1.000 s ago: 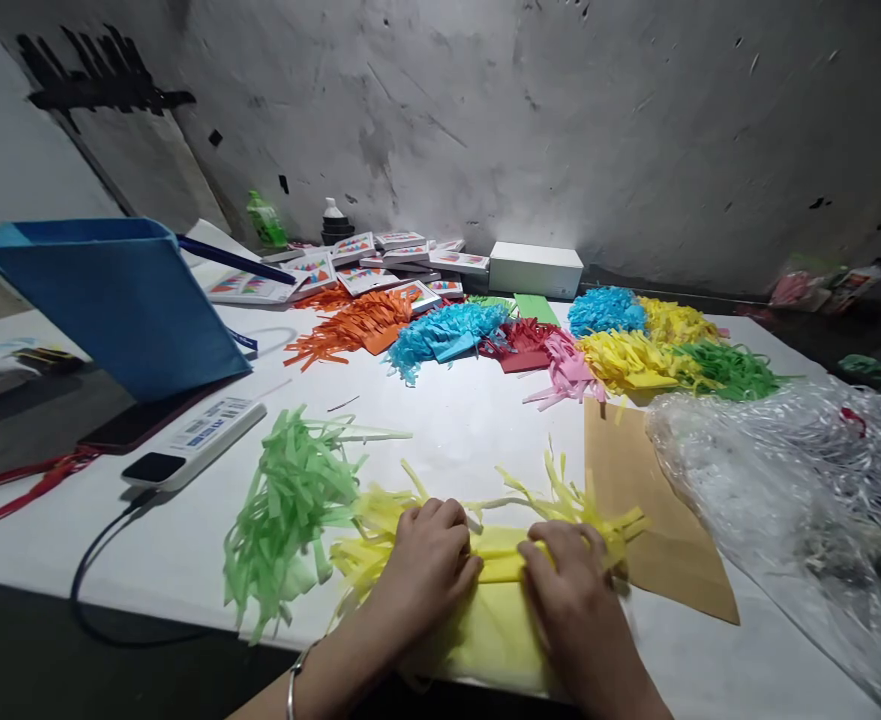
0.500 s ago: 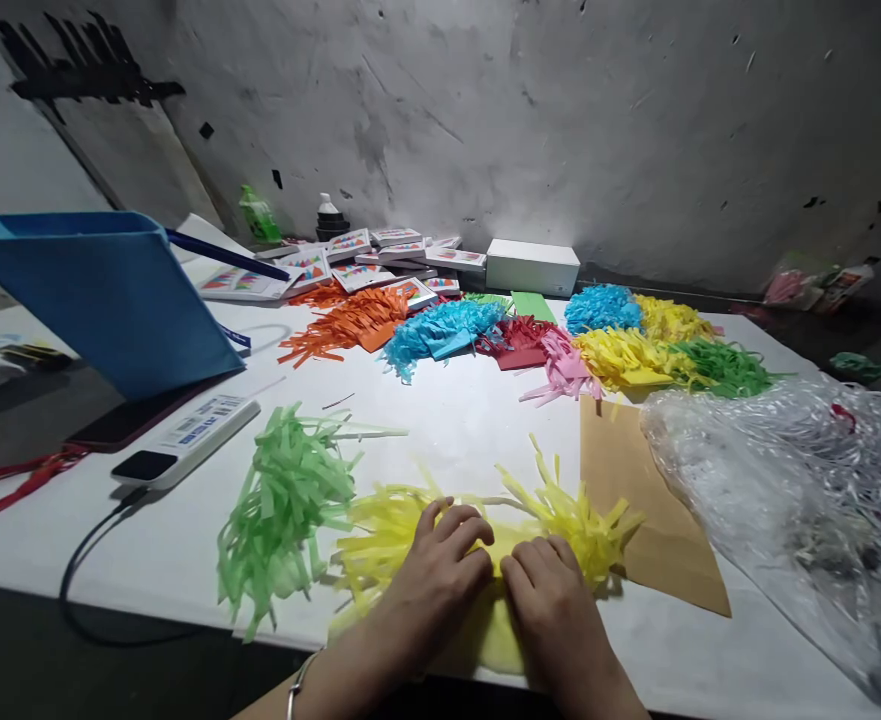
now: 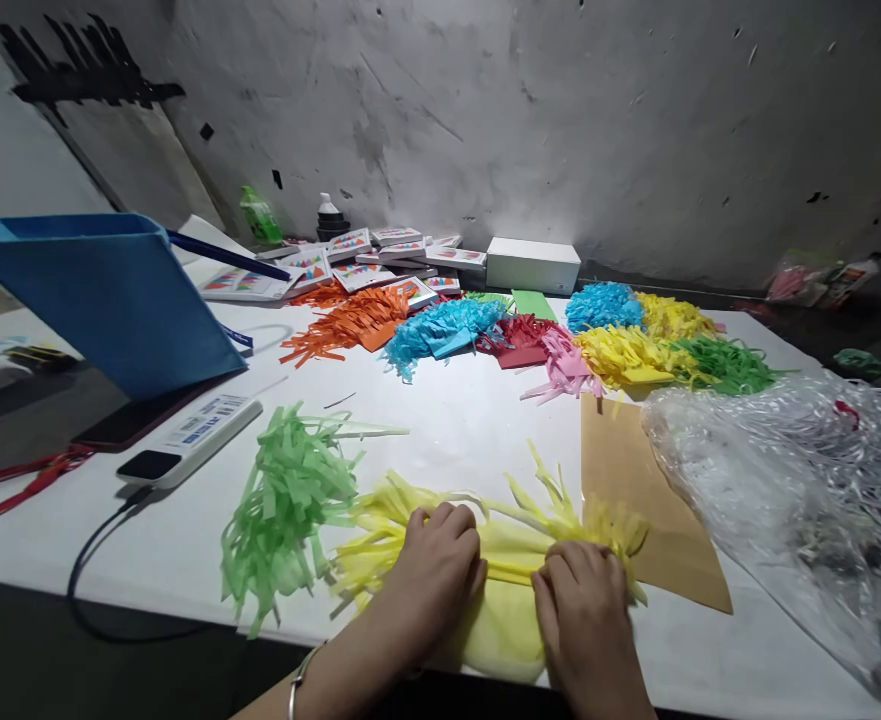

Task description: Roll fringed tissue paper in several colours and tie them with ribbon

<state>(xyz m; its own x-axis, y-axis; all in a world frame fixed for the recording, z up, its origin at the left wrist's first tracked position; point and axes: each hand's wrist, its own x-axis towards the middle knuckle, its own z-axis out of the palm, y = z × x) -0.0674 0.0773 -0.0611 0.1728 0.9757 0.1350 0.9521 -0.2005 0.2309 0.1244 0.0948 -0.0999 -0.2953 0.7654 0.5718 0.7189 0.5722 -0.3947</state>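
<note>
Both hands, left hand [image 3: 436, 565] & right hand [image 3: 579, 600], fingers curled pressing yellow fringed paper [image 3: 504, 555], maybe pinching; hard pull could tear thin strips.

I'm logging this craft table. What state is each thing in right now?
yellow fringed paper: flat on the table, pressed under both hands
left hand: palm down on the paper
right hand: palm down on the paper
green fringed paper: loose heap, untouched
brown sheet: lying flat
blue bag: upright, open
clear plastic bag: crumpled
phone: screen dark, cable plugged in
</note>
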